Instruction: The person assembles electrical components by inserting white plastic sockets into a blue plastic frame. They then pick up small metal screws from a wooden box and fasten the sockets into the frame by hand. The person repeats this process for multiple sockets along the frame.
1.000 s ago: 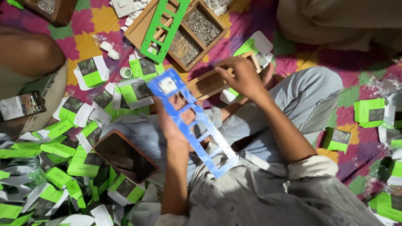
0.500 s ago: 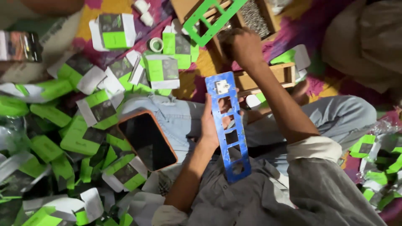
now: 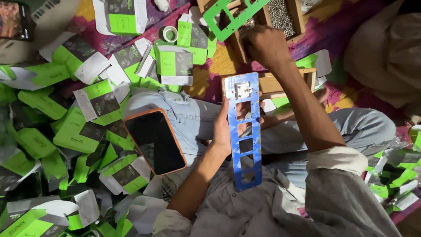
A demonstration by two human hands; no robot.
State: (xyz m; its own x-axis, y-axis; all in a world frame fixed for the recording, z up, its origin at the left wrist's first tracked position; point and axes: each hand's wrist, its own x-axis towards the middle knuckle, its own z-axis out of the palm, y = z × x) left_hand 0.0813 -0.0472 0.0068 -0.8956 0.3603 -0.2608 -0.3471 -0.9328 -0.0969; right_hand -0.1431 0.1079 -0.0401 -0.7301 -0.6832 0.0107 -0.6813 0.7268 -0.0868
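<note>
our left hand (image 3: 224, 127) grips the blue slotted plate (image 3: 244, 136) upright over our lap, while our right hand (image 3: 263, 44), fingers curled, reaches into the wooden tray (image 3: 302, 17) of small metal parts.

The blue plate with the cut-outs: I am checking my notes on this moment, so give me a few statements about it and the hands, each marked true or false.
1. The left hand holds the blue plate upright in front of the lap. True.
2. Every cut-out in the blue plate is filled. False: only the top one holds a small white part; the others are open.
3. The right hand reaches into the wooden tray. True.
4. The phone lies on the wooden tray. False: it rests on the person's thigh.
5. The green frame is in the left hand. False: it lies across the wooden tray.
</note>
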